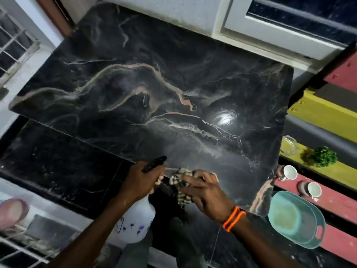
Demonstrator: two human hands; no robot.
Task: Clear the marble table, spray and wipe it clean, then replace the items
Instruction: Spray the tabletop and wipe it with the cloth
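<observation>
The black marble table with pale and orange veins fills the middle of the view, and nothing stands on its top. My left hand grips a white spray bottle by its black trigger head at the table's near edge, nozzle aimed right. My right hand, with an orange band on the wrist, holds a bunched striped cloth right in front of the nozzle, over the near edge of the table.
On a red, yellow and dark striped bench at the right stand two white cups, a small green plant, a glass dish and a teal basin. A white wall and window frame border the table's far side.
</observation>
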